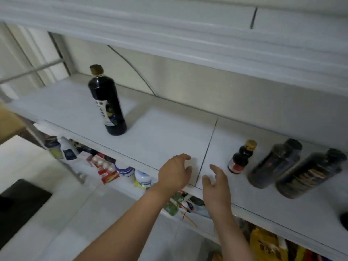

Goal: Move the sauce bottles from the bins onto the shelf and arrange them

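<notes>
A tall dark sauce bottle (108,102) with a gold cap stands alone on the white shelf (165,136), left of centre. To the right stand a small dark bottle (241,157) with a gold cap and red label, then two wide dark bottles with black caps (273,164) (308,174). My left hand (175,172) hovers over the shelf's front edge, fingers loosely curved and empty. Close by on the right, my right hand (216,183) is also empty, fingers relaxed, just left of the small bottle. No bins are in view.
Another white shelf (169,34) hangs close overhead. The lower shelf holds packets, jars and boxes (107,166). A dark round object (344,219) shows at the right edge. A black mat (20,202) lies on the pale floor at lower left.
</notes>
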